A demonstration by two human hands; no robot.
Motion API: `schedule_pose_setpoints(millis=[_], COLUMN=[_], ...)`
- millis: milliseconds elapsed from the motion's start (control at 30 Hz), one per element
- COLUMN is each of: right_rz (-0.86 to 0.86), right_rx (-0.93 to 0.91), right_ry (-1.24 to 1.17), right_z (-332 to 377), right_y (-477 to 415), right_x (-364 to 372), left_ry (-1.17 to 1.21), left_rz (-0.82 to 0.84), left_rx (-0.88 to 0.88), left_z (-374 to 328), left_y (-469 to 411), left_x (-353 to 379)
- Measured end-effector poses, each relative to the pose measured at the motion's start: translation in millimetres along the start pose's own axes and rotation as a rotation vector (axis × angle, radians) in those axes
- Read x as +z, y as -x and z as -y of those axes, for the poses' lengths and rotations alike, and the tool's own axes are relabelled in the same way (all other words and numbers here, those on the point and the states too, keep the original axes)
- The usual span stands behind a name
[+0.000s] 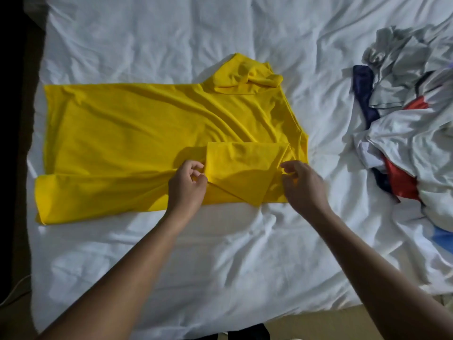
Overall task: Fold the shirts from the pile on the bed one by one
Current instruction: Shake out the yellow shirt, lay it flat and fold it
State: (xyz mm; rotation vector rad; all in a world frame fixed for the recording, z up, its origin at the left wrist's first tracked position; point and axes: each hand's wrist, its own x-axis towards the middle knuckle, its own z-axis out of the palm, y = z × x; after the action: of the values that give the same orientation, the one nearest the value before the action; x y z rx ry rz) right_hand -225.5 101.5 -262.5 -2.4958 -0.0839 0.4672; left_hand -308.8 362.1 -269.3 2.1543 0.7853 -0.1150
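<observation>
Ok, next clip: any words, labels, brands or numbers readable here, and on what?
None: no readable text anywhere in this view.
Yellow shirt: plain cloth, no print or tag showing.
Pile of clothes: crumpled grey, white, red, navy and blue cloth, no lettering visible.
White sheet: no markings.

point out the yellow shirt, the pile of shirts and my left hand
yellow shirt point(137, 133), head view, on its flat body panel
pile of shirts point(404, 133), head view, on the white garment in its middle
left hand point(187, 187), head view, on the back of the hand
</observation>
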Motion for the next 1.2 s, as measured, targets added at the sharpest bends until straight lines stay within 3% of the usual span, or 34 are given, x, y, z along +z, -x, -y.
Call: schedule_pose_setpoints(millis=[100,267,367,600,833,1033,1133,1200], right_rz=[0.039,-0.073,-0.133,0.065,-0.073,-0.046,0.016,0.025], right_rx=[0.179,0.209,0.223,0.232,0.226,0.266,0.268,0.223], right_ry=[-0.069,-0.2,-0.26,-0.055,-0.126,0.053,0.047,0.023], right_z=[12,23,21,4,0,-27,-44,-51], right_y=[2,-8,-10,-3,-18,11,24,28], right_x=[24,29,20,18,9,0,-8,-14], left_ry=[0.131,0.319,0.296,0.105,0.09,-0.2,-0.386,-0.45], left_rz=[0.036,0.055,0.09,0.036,0.092,-0.083,-0.207,-0.203], left_rx=[-0.274,-0.34,-0.333,-0.26,-0.2,0.156,0.164,0.127], left_z=[-8,-6,6,-10,-11,17,44,62], left_y=[-6,-12,-1,-7,-1,31,31,23], left_x=[21,35,34,31,34,20,3,-10])
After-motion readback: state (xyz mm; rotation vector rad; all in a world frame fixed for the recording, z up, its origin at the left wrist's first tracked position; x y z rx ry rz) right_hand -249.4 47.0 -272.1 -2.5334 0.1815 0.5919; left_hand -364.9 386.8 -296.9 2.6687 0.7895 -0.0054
